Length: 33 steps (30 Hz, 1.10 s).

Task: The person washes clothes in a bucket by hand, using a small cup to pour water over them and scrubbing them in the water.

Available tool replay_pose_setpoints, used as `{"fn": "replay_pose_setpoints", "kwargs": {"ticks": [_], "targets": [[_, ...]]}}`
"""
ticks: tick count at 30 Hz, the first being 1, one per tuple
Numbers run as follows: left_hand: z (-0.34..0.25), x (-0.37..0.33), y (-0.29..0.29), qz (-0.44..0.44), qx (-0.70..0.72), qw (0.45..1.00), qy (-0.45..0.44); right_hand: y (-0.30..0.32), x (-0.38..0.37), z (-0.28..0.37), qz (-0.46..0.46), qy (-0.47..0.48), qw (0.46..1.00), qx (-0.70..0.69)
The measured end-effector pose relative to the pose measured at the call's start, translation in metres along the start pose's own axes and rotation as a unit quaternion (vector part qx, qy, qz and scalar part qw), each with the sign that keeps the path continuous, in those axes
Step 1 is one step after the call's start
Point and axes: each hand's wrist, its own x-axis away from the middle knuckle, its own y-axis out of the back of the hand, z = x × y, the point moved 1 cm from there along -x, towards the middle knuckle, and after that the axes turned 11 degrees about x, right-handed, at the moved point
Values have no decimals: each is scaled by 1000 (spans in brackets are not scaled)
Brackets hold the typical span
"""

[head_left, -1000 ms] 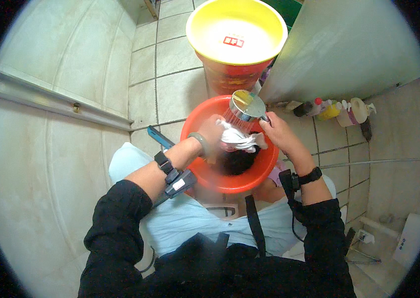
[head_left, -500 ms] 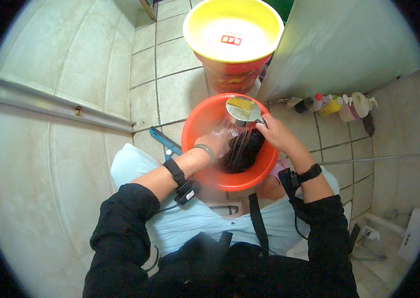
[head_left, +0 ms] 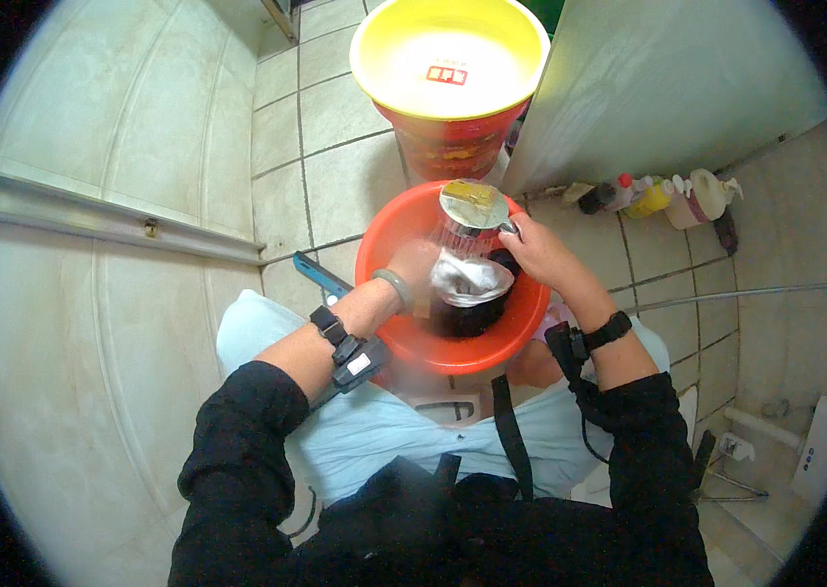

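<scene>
Over the orange basin (head_left: 404,338) near my lap, my left hand (head_left: 418,264) now presses the pale cloth (head_left: 469,279) while my right hand (head_left: 536,249), lowered since before, grips the tilted metal cup (head_left: 472,210), so rinsing continues.

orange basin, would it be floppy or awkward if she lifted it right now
The orange basin looks like moulded plastic with a rolled rim, so probably fairly stiff. It seems to hold dark wet laundry under the shower head, so likely heavy. Its wet rim may be slippery and it could slosh or tip.
</scene>
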Motion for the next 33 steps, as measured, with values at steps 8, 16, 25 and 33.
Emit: {"fn": "replay_pose_setpoints", "kwargs": {"ticks": [8, 16, 25, 33], "targets": [[-3, 41, -29, 205, -566, 795, -80, -11, -3, -13, -19, -24, 995, 90], [-38, 29, -28, 86, -365, 920, -114, -3, 2, -8, -41, -21, 995, 83], [-41, 29, -36, -39, -39, 996, 72, -3, 0, -23, -42, -9, 995, 92], [-10, 10, -3, -35, -116, 993, 2, -10, -2, -17, -31, -15, 994, 100]]}}
